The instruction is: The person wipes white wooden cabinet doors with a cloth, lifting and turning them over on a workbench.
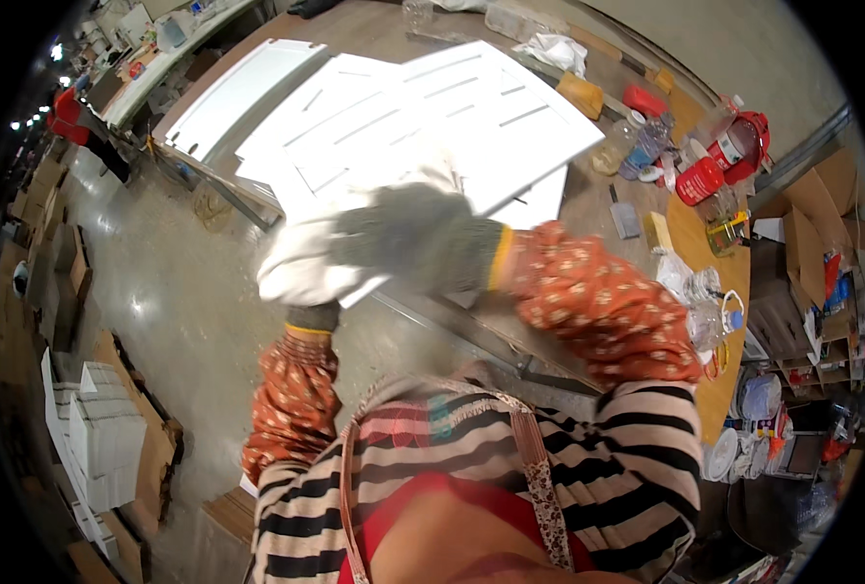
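Observation:
Both my hands wear grey and white work gloves with yellow-edged cuffs, and both are smeared by motion. My right hand (408,234) reaches over the near edge of several overlapping white panels (540,107), which carry dark straight lines. Close beside it on the left, my left hand (301,261) stands at the panels' near left corner. The two gloves overlap in view, so the fingers and anything between them cannot be made out. Another white panel (248,92), with a curved-looking long edge, lies at the table's far left.
Along the table's right side are plastic bottles (615,146), a red container (699,181), a scraper (624,216) and a yellow sponge block (658,232). Stacked white pieces (107,438) stand on the floor at left. A person in red (72,122) is at the far left.

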The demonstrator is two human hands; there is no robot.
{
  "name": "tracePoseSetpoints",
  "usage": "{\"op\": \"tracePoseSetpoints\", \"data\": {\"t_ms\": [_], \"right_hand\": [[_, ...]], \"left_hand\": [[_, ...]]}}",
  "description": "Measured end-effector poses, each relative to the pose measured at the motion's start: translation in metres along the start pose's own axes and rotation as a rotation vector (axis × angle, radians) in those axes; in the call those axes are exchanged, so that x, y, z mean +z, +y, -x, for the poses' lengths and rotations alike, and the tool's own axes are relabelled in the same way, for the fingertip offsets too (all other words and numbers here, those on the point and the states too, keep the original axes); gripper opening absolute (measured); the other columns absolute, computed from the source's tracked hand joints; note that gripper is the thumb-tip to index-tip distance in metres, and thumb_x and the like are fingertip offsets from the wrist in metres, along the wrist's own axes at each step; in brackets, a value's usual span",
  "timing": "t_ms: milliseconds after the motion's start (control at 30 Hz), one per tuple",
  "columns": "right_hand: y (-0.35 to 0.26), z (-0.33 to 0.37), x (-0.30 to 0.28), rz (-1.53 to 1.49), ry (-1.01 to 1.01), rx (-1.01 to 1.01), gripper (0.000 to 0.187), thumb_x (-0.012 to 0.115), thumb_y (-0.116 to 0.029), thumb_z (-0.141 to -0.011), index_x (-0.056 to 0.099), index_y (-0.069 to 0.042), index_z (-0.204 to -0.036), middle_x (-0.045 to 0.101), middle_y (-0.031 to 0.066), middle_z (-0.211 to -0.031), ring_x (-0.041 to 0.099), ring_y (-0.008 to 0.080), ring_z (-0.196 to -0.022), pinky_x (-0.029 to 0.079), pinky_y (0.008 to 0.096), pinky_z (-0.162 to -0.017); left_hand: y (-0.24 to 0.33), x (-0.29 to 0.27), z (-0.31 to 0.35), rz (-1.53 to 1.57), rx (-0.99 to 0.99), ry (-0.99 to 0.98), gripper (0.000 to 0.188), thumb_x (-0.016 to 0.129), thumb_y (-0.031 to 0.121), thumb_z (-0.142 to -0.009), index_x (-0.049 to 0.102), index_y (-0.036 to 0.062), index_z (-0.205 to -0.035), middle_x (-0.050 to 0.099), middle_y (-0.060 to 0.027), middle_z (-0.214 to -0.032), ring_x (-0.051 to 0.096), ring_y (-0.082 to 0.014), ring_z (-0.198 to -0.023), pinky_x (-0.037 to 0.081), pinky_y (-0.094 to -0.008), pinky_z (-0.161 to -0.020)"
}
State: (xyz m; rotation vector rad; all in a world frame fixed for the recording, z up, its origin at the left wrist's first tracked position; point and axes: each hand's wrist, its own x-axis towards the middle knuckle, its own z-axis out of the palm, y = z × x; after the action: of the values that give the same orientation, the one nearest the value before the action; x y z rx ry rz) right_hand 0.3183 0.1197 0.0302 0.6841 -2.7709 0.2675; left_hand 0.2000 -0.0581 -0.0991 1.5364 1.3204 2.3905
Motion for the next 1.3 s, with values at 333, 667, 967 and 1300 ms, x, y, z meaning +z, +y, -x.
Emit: {"op": "tracePoseSetpoints", "data": {"t_ms": [333,667,967,1300], "right_hand": [[0.114,0.021,-0.05,0.276,0.386,0.398,0.027,0.052,-0.022,-0.089,0.053,-0.007,-0.111,0.054,0.0079,-0.074,0.056,0.0227,-0.069,0.047,0.0373,-0.063],[0.083,-0.043,-0.069,0.166,-0.269,0.805,0.042,0.037,-0.037,-0.095,0.05,-0.008,-0.123,0.06,0.015,-0.108,0.061,0.0241,-0.096,0.046,0.0354,-0.092],[0.125,-0.064,0.04,0.506,0.174,0.145,0.034,0.059,-0.012,-0.078,0.051,-0.007,-0.11,0.059,0.0121,-0.092,0.06,0.026,-0.081,0.049,0.0389,-0.075],[-0.001,0.05,-0.01,0.367,-0.065,0.393,0.038,0.05,-0.01,-0.087,0.051,-0.007,-0.125,0.057,0.0195,-0.11,0.058,0.03,-0.095,0.05,0.0372,-0.083]], "left_hand": [[0.003,0.026,0.024,0.4,-0.524,0.495,0.043,0.043,0.022,-0.097,0.043,-0.005,-0.131,0.048,-0.0191,-0.132,0.044,-0.0272,-0.125,0.035,-0.0396,-0.108],[0.025,0.028,0.014,0.501,-0.588,0.423,0.039,0.052,0.017,-0.092,0.048,-0.0092,-0.12,0.058,-0.0174,-0.118,0.056,-0.0247,-0.11,0.041,-0.0357,-0.102],[-0.017,0.03,0.038,-0.487,-0.276,0.206,0.044,0.032,0.012,-0.099,0.027,-0.0078,-0.138,0.031,-0.0205,-0.144,0.034,-0.0264,-0.132,0.027,-0.0341,-0.112],[0.004,0.054,0.022,-0.908,-0.498,0.207,0.07,0.044,0.034,-0.095,0.015,-0.0097,-0.141,0.022,-0.0247,-0.146,0.019,-0.0341,-0.138,0.017,-0.036,-0.116]]}}
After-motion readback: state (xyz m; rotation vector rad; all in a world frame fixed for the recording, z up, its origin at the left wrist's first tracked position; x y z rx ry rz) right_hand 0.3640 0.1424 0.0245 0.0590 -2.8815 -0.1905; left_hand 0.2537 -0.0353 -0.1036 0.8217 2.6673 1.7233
